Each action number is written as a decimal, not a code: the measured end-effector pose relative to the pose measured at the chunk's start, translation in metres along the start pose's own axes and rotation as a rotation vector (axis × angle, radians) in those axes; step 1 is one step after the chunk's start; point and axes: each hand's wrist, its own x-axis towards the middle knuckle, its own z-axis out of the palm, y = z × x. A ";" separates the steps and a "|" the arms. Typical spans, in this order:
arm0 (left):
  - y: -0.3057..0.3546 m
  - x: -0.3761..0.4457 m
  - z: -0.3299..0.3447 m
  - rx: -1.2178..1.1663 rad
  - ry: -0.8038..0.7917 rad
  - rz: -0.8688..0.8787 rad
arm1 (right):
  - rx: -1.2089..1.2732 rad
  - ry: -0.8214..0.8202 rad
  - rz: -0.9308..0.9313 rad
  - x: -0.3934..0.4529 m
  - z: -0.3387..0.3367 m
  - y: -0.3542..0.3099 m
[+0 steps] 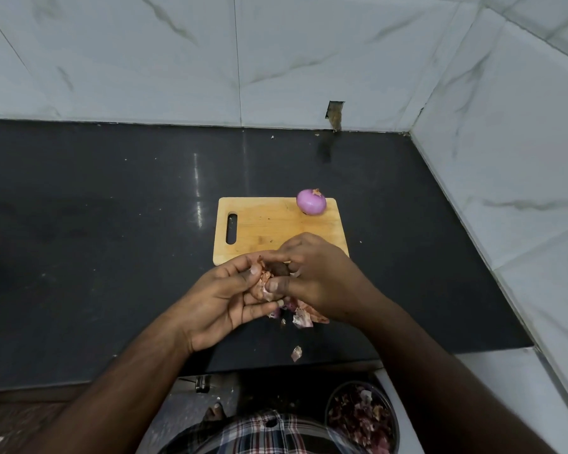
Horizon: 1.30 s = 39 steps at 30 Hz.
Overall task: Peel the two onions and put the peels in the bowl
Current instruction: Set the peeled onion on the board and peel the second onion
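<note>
Both hands, left hand [233,290] and right hand [315,273], pinch the second onion [277,270], whose papery, brittle-looking skin likely tears best from its tip.

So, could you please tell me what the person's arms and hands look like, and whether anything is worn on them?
Both forearms are bare, with no sleeves in view. The left hand and right hand carry no gloves, rings, watch or bracelets that I can see. The fingernails are short. The only clothing visible is a plaid shirt in red, white and dark checks, at the bottom of the head view.
</note>
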 end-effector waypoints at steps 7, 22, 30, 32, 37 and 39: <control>-0.002 -0.003 0.001 0.016 0.068 0.001 | -0.124 0.145 0.000 -0.001 0.005 0.004; -0.007 0.009 0.007 0.083 0.206 0.045 | 0.003 0.030 0.114 -0.013 0.008 0.006; -0.010 0.011 -0.001 0.840 0.381 0.246 | 0.436 0.098 0.226 -0.017 -0.003 0.020; -0.007 0.009 0.000 0.946 0.318 0.215 | 0.455 0.116 0.221 -0.018 -0.004 0.020; 0.002 0.005 0.001 1.108 0.224 0.241 | 0.483 0.125 0.210 -0.016 -0.001 0.019; 0.003 0.003 0.007 1.038 0.148 0.267 | 0.462 0.136 0.197 -0.015 0.002 0.018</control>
